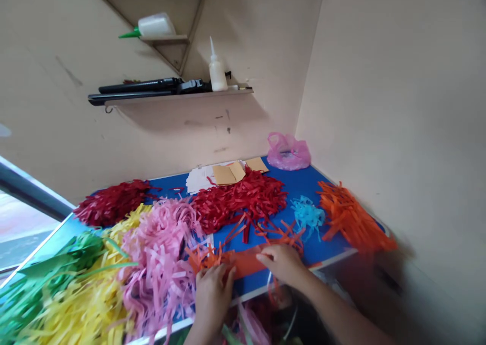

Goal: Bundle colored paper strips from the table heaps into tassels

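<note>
A flat band of orange fringed paper (pixel 248 263) lies across the near edge of the blue table, with cut strips spreading at both ends. My left hand (pixel 214 290) is closed on its left end, thumb toward the band. At the other end, my right hand (pixel 283 265) pinches the paper between thumb and fingers. Beyond my hands is a heap of red fringed paper (pixel 243 196). Pink fringed paper (pixel 163 249) is piled just left of my left hand. Small blue shreds (pixel 307 214) and a bundle of orange fringe (pixel 351 216) rest to the right.
Yellow fringe (pixel 87 294), green fringe (pixel 56 269) and a dark red heap (pixel 114 202) cover the table's left side. Brown card pieces (pixel 229 173) and a pink plastic bag (pixel 288 153) sit at the back. A wall shelf (pixel 170 99) holds a white squeeze bottle (pixel 217 74).
</note>
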{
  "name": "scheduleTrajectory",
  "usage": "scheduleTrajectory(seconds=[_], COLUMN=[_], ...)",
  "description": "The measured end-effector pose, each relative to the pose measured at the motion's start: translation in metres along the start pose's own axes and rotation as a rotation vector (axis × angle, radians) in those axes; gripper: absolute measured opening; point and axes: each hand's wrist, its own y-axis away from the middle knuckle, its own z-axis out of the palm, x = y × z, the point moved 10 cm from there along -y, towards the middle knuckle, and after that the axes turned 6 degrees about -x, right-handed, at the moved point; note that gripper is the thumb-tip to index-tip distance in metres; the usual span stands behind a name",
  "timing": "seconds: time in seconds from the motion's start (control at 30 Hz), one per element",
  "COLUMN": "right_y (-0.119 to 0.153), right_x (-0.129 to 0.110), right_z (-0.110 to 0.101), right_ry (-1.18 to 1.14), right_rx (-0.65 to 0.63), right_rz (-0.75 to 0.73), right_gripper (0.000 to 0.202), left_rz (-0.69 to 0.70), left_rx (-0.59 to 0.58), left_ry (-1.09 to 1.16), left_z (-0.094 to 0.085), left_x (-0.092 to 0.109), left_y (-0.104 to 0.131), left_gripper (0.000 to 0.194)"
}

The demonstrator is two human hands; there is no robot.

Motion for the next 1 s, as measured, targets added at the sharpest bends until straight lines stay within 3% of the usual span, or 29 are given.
scheduleTrajectory(seconds=[0.23, 0.53, 0.7, 0.77, 0.83, 0.9, 1.0], right_y=[-0.013, -0.02, -0.022, -0.018, -0.011, -0.004, 0.008], right_x=[0.011, 0.011, 0.008, 0.005, 0.003, -0.01, -0.04], right_z=[0.006, 0.01, 0.01, 0.003, -0.01, -0.017, 0.001], right_ry=[0.11, 0.191, 0.214, 0.239, 0.288, 0.318, 0.332], right_rx=[0.032, 0.021, 0.028, 0.059, 0.137, 0.167, 0.001], right_rz=[0.14, 0.187, 0.173, 0.159, 0.147, 0.014, -0.342], right_gripper=[0.018, 0.021, 0.019, 0.014, 0.025, 0.03, 0.023], left_rz=[-0.136, -0.161, -0.165, -0.152, -0.084, 0.033, 0.212], left_rx=[-0.1, -0.193, -0.154, -0.1, -0.066, -0.07, -0.062], left_ry=[-0.085, -0.104, -0.128, -0.147, -0.156, -0.144, -0.111], left_z=[0.007, 0.011, 0.007, 0.0, -0.003, 0.0, 0.002], left_x=[-0.001, -0.001, 0.0, 0.004, 0.011, 0.02, 0.033], left_y=[-0.014, -0.021, -0.019, -0.019, -0.019, -0.02, -0.015], left_gripper=[0.031, 0.034, 0.027, 0.023, 0.02, 0.018, 0.018])
